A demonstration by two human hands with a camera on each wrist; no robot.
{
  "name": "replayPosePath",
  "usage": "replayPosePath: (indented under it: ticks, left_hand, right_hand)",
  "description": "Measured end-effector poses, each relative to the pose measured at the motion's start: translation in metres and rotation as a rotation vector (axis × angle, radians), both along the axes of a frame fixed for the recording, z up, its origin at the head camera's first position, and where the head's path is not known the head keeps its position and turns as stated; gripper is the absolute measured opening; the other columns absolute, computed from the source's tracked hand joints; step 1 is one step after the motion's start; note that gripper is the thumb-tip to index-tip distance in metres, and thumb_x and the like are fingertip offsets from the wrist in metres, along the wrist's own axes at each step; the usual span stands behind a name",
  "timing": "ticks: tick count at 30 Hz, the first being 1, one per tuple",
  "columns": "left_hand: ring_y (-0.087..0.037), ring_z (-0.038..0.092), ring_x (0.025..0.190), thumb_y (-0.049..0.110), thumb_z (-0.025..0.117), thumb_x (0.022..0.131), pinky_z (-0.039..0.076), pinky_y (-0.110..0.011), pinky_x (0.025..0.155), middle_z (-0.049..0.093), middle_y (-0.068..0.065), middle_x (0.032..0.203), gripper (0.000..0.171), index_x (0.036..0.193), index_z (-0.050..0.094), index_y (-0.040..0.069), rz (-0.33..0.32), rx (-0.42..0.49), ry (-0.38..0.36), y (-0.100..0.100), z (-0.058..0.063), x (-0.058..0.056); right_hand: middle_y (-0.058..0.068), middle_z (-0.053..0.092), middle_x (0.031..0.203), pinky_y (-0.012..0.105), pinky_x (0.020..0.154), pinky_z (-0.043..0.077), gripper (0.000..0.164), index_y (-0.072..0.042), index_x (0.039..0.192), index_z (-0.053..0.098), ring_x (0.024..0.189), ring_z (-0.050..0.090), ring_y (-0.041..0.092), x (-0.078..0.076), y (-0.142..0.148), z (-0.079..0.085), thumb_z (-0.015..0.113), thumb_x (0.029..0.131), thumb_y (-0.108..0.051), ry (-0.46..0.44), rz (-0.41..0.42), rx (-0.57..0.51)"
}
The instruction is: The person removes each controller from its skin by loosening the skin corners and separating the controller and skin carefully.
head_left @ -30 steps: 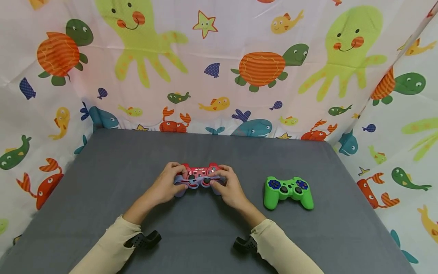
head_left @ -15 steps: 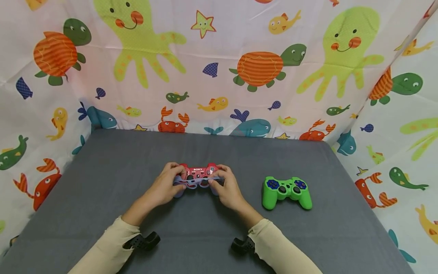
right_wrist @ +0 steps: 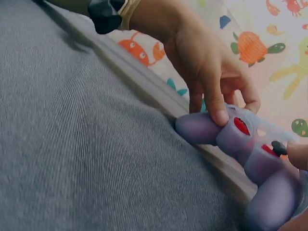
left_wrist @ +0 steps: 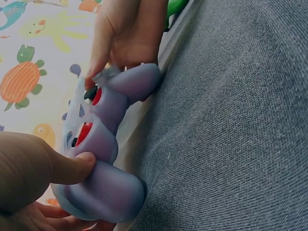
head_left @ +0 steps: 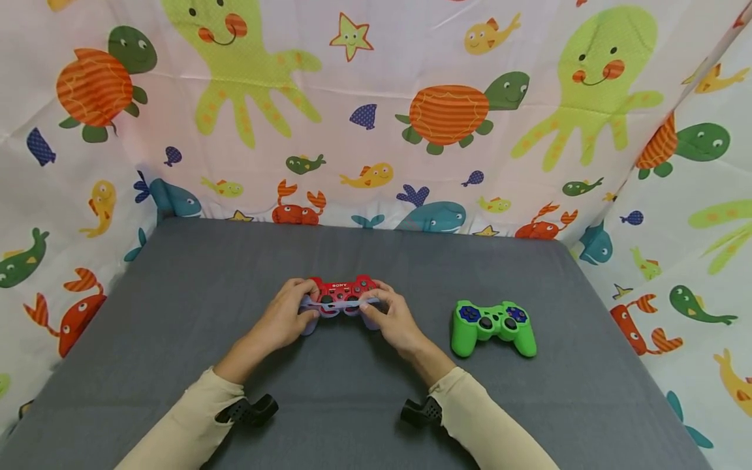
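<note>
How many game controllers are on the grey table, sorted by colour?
Red controller, half in a pale purple cover, held by left hand and right hand: 1
Green controller: 1
Total: 2

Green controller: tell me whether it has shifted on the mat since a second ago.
No. The green controller sits at the same spot near the grey mat's right edge.

The head view looks down from above; both wrist views sit low and close, sharing the red controller (head_left: 341, 295) on the tabletop (head_left: 364, 405).
</note>
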State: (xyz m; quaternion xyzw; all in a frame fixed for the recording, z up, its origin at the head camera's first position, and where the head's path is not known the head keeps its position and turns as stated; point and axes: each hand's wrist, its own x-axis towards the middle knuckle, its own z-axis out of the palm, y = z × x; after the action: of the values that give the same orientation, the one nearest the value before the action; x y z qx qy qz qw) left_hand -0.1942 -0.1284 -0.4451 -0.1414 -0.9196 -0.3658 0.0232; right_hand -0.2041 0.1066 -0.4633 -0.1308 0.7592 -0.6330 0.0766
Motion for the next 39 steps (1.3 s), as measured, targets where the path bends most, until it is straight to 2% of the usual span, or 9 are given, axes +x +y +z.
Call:
replayPosePath:
  ticks: [5, 10, 13, 16, 19, 27, 33, 37, 39]
  left_hand:
    - [-0.033, 0.054, 0.109, 0.000, 0.076, 0.086, 0.044, -0.049, 0.089, 0.060, -0.018, 0.113, 0.023, 0.090, 0.055, 0.010, 0.009, -0.002, 0.014, 0.000, 0.000, -0.002]
    - [-0.033, 0.054, 0.110, 0.001, 0.076, 0.086, 0.044, -0.049, 0.090, 0.059, -0.018, 0.115, 0.023, 0.089, 0.056, 0.011, 0.006, -0.002, 0.011, -0.002, 0.001, -0.002]
    - [-0.033, 0.054, 0.110, 0.002, 0.077, 0.086, 0.045, -0.049, 0.090, 0.059, -0.019, 0.117, 0.023, 0.090, 0.056, 0.011, 0.002, -0.003, 0.009, -0.004, 0.002, -0.003]
    - [-0.033, 0.053, 0.108, 0.003, 0.078, 0.086, 0.044, -0.048, 0.089, 0.059, -0.018, 0.116, 0.023, 0.089, 0.056, 0.011, -0.009, 0.000, 0.004, -0.005, 0.001, -0.003]
    - [-0.030, 0.053, 0.104, 0.003, 0.078, 0.085, 0.043, -0.046, 0.087, 0.059, -0.016, 0.112, 0.024, 0.089, 0.056, 0.011, -0.025, 0.002, 0.014, -0.006, 0.000, -0.004]
    - [-0.023, 0.050, 0.089, 0.004, 0.078, 0.086, 0.039, -0.038, 0.078, 0.058, -0.008, 0.096, 0.025, 0.092, 0.054, 0.011, -0.053, 0.001, 0.044, -0.008, -0.005, -0.007]
    - [-0.022, 0.050, 0.086, 0.006, 0.078, 0.087, 0.038, -0.036, 0.076, 0.057, -0.007, 0.095, 0.027, 0.097, 0.053, 0.012, -0.062, 0.009, 0.001, -0.011, -0.006, -0.008]
    - [-0.024, 0.053, 0.089, 0.009, 0.079, 0.087, 0.041, -0.037, 0.077, 0.060, -0.010, 0.106, 0.037, 0.111, 0.051, 0.012, -0.107, 0.004, -0.076, -0.016, -0.005, -0.009]
    - [-0.027, 0.058, 0.098, 0.010, 0.081, 0.085, 0.047, -0.041, 0.082, 0.062, -0.012, 0.117, 0.048, 0.121, 0.049, 0.013, -0.129, -0.011, -0.101, -0.019, -0.004, -0.009]
  right_hand:
    - [0.025, 0.041, 0.154, 0.063, 0.117, 0.029, 0.010, 0.001, 0.105, 0.068, 0.154, 0.022, 0.041, -0.003, 0.006, -0.001, 0.063, 0.098, -0.006, 0.139, 0.082, 0.132]
    - [0.024, 0.036, 0.159, 0.059, 0.107, 0.044, 0.016, -0.003, 0.110, 0.073, 0.152, 0.028, 0.042, -0.004, 0.013, 0.003, 0.063, 0.099, -0.010, 0.181, 0.129, 0.195]
    - [0.024, 0.043, 0.155, 0.052, 0.104, 0.048, 0.018, -0.001, 0.110, 0.075, 0.150, 0.033, 0.041, -0.006, 0.014, 0.004, 0.062, 0.100, -0.009, 0.198, 0.103, 0.174]
    - [0.026, 0.058, 0.142, 0.046, 0.102, 0.051, 0.016, 0.002, 0.107, 0.074, 0.145, 0.043, 0.039, -0.008, 0.014, 0.004, 0.064, 0.098, -0.006, 0.203, 0.049, 0.131]
    - [0.024, 0.067, 0.128, 0.047, 0.101, 0.052, 0.017, 0.003, 0.111, 0.069, 0.135, 0.056, 0.037, -0.010, 0.015, 0.004, 0.067, 0.097, -0.006, 0.200, 0.031, 0.132]
    - [0.012, 0.060, 0.140, 0.050, 0.100, 0.051, 0.062, -0.018, 0.137, 0.047, 0.117, 0.064, 0.029, -0.009, 0.031, 0.012, 0.082, 0.086, -0.016, 0.236, 0.160, 0.555]
    - [0.009, 0.058, 0.139, 0.042, 0.093, 0.051, 0.082, -0.020, 0.140, 0.038, 0.105, 0.062, 0.021, -0.008, 0.031, 0.009, 0.090, 0.077, -0.019, 0.225, 0.189, 0.624]
    - [0.009, 0.059, 0.137, 0.039, 0.088, 0.051, 0.080, -0.020, 0.140, 0.039, 0.100, 0.061, 0.019, -0.008, 0.029, 0.005, 0.090, 0.078, -0.022, 0.231, 0.163, 0.638]
    - [0.010, 0.059, 0.136, 0.040, 0.088, 0.051, 0.080, -0.019, 0.140, 0.039, 0.100, 0.061, 0.019, -0.008, 0.029, 0.005, 0.090, 0.077, -0.022, 0.230, 0.158, 0.636]
